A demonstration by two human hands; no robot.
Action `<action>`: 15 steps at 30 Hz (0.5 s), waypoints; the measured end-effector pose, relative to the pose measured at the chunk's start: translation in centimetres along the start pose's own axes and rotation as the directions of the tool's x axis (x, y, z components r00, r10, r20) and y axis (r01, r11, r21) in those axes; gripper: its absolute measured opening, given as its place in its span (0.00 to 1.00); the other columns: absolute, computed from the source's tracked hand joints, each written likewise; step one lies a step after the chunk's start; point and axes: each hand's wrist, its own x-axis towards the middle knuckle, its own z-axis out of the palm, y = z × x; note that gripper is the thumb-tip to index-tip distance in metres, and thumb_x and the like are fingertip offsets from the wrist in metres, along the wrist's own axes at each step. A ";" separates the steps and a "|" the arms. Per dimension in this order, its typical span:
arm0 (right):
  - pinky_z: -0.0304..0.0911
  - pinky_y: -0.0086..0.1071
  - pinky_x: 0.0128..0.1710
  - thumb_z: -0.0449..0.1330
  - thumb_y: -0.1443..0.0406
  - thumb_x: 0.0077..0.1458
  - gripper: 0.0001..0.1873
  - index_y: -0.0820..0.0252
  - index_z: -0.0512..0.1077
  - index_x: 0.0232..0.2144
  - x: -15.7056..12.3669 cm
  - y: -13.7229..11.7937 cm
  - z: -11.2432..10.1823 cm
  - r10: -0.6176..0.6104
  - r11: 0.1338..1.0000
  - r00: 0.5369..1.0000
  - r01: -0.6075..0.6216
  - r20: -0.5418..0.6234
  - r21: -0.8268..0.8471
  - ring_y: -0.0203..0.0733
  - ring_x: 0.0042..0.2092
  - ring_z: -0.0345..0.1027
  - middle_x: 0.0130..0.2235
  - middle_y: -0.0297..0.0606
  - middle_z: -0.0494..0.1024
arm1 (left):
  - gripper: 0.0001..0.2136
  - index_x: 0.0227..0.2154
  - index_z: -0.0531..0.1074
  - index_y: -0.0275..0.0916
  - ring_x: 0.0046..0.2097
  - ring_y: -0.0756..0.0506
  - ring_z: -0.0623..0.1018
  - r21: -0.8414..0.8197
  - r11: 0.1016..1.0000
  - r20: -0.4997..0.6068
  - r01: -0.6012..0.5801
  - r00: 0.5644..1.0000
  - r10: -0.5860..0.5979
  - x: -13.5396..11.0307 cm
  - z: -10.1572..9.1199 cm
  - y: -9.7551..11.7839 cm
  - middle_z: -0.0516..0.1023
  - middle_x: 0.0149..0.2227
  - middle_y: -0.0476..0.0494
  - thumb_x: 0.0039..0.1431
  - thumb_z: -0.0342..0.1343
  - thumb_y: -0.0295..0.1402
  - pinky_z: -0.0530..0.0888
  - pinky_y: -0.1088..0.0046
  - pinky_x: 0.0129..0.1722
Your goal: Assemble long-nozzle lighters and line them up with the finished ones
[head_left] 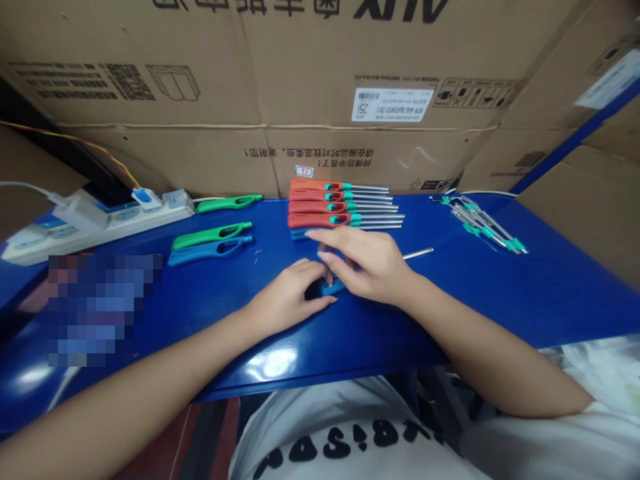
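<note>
My left hand (290, 297) and my right hand (367, 263) meet at the middle of the blue table (500, 293), both closed on a blue lighter (331, 288) lying flat. Its metal tube (418, 253) sticks out to the right past my right hand. Only a small part of the blue handle shows between my fingers. Just behind my hands lies a row of several finished red lighters (320, 203) with teal collars and metal tubes pointing right.
A green handle (210, 235) and a blue handle (207, 252) lie at left, another green one (227, 203) behind them. A bundle of metal tubes with teal ends (480, 220) lies at right. A white power strip (95, 223) sits far left. Cardboard boxes (300, 87) wall the back.
</note>
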 end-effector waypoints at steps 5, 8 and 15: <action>0.72 0.28 0.44 0.53 0.68 0.69 0.16 0.58 0.72 0.56 0.1 -0.1 0.0 0.055 0.979 0.997 -0.063 0.046 0.192 0.34 0.41 0.78 0.44 0.36 0.83 | 0.08 0.39 0.72 0.39 0.44 0.42 0.79 0.012 1.000 -0.006 0.005 1.000 -0.005 0.0 0.1 0.0 0.80 0.40 0.45 0.60 0.65 0.31 0.76 0.63 0.48; 0.71 0.28 0.39 0.59 0.62 0.67 0.11 0.59 0.77 0.47 0.0 0.1 -0.1 -0.015 0.999 1.000 0.015 -0.002 -0.035 0.36 0.36 0.77 0.37 0.36 0.84 | 0.08 0.39 0.72 0.39 0.43 0.42 0.79 0.039 0.999 -0.014 0.006 1.000 -0.006 0.0 0.1 -0.1 0.80 0.40 0.45 0.60 0.66 0.31 0.76 0.63 0.48; 0.74 0.30 0.47 0.50 0.67 0.71 0.20 0.57 0.70 0.61 0.1 -0.1 0.1 0.063 0.978 0.995 -0.077 0.076 0.192 0.35 0.46 0.79 0.50 0.38 0.82 | 0.08 0.40 0.73 0.39 0.44 0.42 0.79 0.011 1.000 -0.006 0.001 1.000 -0.001 0.0 0.1 0.0 0.80 0.41 0.44 0.61 0.65 0.31 0.77 0.63 0.47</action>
